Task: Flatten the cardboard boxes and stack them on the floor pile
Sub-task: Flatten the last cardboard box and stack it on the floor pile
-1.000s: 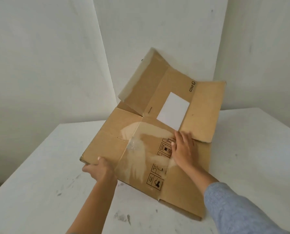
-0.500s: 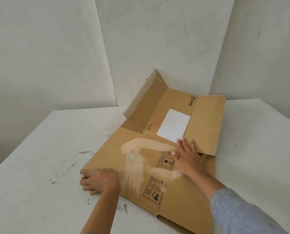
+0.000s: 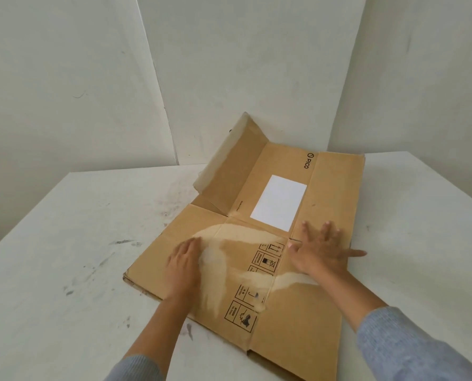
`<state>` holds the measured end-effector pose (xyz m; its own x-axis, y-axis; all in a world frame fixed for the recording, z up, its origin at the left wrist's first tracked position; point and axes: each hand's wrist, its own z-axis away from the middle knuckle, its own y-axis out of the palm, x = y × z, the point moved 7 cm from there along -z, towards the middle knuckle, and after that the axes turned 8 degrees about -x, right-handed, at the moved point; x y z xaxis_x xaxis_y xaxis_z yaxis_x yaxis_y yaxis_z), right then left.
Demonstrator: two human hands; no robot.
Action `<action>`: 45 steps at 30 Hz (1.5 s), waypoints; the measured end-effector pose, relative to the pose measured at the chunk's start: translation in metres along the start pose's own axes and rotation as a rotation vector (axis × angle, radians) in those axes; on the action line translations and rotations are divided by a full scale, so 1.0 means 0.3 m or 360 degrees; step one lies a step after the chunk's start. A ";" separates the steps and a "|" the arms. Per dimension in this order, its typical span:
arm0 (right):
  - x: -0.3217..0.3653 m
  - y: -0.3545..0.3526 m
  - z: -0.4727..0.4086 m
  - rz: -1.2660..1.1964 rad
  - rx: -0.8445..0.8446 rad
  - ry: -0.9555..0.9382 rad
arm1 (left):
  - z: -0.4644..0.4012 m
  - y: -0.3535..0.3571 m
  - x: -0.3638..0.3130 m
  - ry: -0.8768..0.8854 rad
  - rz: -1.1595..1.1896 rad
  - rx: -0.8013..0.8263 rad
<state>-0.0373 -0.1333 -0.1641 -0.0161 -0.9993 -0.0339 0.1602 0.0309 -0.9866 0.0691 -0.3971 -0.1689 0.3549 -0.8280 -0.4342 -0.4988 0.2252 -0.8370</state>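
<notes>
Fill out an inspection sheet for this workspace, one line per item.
Surface: white table, scuffed with dark smudges.
Job's things: one cardboard box, collapsed and lying on the table; far-left flap tilted up, white label facing up, pale torn tape patches across the middle. Floor pile not in view.
Clutter: nothing seen.
Grippers: left hand flat on the box's left panel, blurred; right hand pressing the box with fingers spread.
Cables: nothing seen.
Surroundings: plain white walls meeting behind the table.
</notes>
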 end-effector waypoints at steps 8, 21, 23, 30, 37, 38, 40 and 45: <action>0.004 0.062 -0.009 -0.0265 -0.0239 -0.0246 | 0.074 -0.018 -0.029 0.0070 0.0027 0.0040; 0.006 0.024 -0.064 -0.0444 -0.0286 -0.0381 | -0.047 0.053 -0.164 0.0461 -0.0337 0.0231; 0.018 0.050 -0.072 -0.0386 -0.0342 -0.0376 | -0.068 0.113 -0.135 0.0400 -0.0254 0.0399; 0.021 0.042 -0.123 -0.0301 -0.0280 -0.0609 | 0.031 0.126 -0.110 0.0134 -0.0257 0.0385; 0.006 0.022 -0.183 -0.0367 -0.0287 -0.0539 | -0.080 0.080 -0.046 -0.0030 -0.0327 0.0246; 0.008 0.031 -0.189 -0.0361 -0.0307 -0.0508 | -0.094 0.100 -0.024 -0.0071 -0.0346 0.0287; 0.014 0.048 -0.201 -0.0356 -0.0324 -0.0490 | -0.101 0.131 0.000 -0.0097 -0.0350 0.0342; 0.013 0.056 -0.220 -0.0321 -0.0273 -0.0496 | -0.122 0.139 -0.006 -0.0056 -0.0335 0.0364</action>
<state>-0.0999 -0.1351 -0.1912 0.2740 -0.9433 0.1872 0.0172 -0.1898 -0.9817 0.0185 -0.4050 -0.1908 0.4605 -0.8513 -0.2514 -0.2219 0.1638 -0.9612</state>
